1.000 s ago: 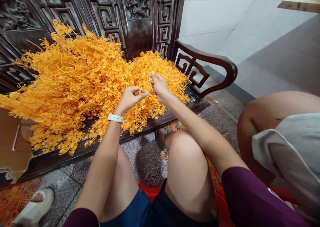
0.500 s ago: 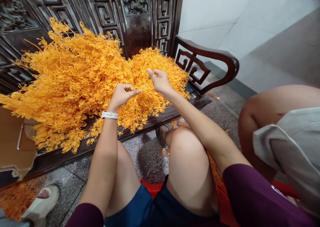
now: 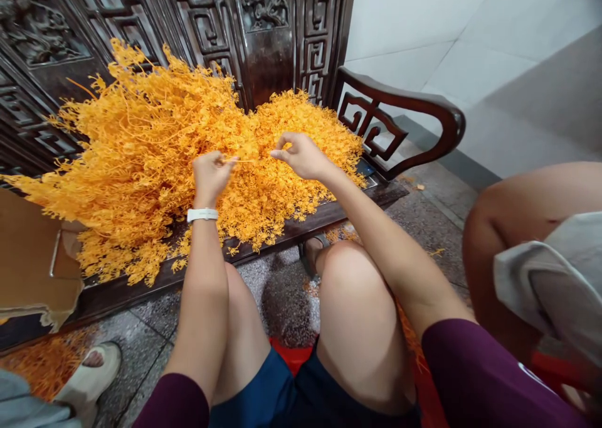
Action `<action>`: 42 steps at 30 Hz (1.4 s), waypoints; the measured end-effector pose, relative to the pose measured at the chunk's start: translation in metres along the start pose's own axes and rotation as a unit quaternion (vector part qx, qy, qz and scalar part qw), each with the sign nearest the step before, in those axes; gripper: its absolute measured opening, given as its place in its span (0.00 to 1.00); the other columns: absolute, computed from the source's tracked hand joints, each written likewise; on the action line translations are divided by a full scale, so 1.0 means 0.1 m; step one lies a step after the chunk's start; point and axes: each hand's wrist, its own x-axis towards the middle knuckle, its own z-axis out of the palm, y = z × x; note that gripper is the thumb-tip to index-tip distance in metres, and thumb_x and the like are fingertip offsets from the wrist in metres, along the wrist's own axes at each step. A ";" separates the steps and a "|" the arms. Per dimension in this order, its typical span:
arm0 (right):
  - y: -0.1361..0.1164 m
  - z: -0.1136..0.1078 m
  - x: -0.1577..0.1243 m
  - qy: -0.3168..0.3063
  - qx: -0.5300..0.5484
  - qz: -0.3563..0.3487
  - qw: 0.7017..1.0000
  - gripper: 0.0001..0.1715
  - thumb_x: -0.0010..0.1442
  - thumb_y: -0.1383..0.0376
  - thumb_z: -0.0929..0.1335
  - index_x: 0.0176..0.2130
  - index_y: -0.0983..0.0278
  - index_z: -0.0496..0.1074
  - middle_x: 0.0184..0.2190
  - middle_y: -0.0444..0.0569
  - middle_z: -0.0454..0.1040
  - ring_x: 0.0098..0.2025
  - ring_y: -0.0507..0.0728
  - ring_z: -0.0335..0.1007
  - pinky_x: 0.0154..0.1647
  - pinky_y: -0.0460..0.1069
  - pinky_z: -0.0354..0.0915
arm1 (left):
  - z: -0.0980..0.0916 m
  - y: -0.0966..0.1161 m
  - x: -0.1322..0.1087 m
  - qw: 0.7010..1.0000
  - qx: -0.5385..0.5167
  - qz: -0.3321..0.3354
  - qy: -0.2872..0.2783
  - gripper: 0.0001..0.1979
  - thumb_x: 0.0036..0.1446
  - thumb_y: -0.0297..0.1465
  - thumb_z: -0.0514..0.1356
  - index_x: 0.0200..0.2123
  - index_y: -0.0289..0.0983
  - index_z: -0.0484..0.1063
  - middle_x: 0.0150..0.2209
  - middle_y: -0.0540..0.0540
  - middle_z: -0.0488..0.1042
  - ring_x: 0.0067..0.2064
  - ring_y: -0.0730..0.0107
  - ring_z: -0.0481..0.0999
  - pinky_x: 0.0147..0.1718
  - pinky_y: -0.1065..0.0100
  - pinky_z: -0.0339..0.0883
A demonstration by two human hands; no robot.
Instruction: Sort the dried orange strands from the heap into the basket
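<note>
Head view: since the earlier frame the hands have drawn apart. The left hand and right hand each pinch one end of a thin orange sprig, stretched over the pile on the bench. Judged light, flexible and easily snapped; hold the stem, not the fronds.

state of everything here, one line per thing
left hand, shut, pinching one end of the strand
right hand, shut, pinching the other end
strand, stretched straight between both hands
orange pile, heaped loose on the bench
watch, strapped on the left wrist
cardboard, torn along its lower edge
</note>
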 end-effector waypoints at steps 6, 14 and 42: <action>-0.11 -0.24 -0.19 -0.063 -0.033 -0.033 0.997 0.31 0.69 0.43 0.68 0.26 0.62 0.71 0.17 0.40 0.54 0.21 0.49 0.46 0.24 0.48 0.46 | -0.20 -0.09 0.08 0.978 -0.165 -0.049 0.116 0.25 0.53 0.56 0.69 0.28 0.38 0.76 0.28 0.47 0.76 0.36 0.67 0.76 0.37 0.67 0.71; -0.05 -0.11 -0.04 0.012 0.170 0.088 0.982 0.35 0.63 0.31 0.64 0.42 0.58 0.72 0.34 0.50 0.75 0.30 0.54 0.70 0.27 0.49 0.65 | 0.24 0.20 -0.06 0.961 -0.250 -0.106 -0.040 0.22 0.40 0.49 0.77 0.30 0.38 0.83 0.34 0.44 0.83 0.39 0.64 0.79 0.41 0.63 0.73; 0.01 0.05 -0.02 0.144 0.198 0.041 0.969 0.05 0.66 0.62 0.67 0.40 0.61 0.71 0.34 0.47 0.76 0.28 0.50 0.69 0.33 0.49 0.68 | 0.36 0.31 -0.15 0.989 -0.125 -0.014 -0.072 0.09 0.54 0.35 0.72 0.37 0.38 0.86 0.41 0.39 0.86 0.42 0.60 0.85 0.42 0.62 0.76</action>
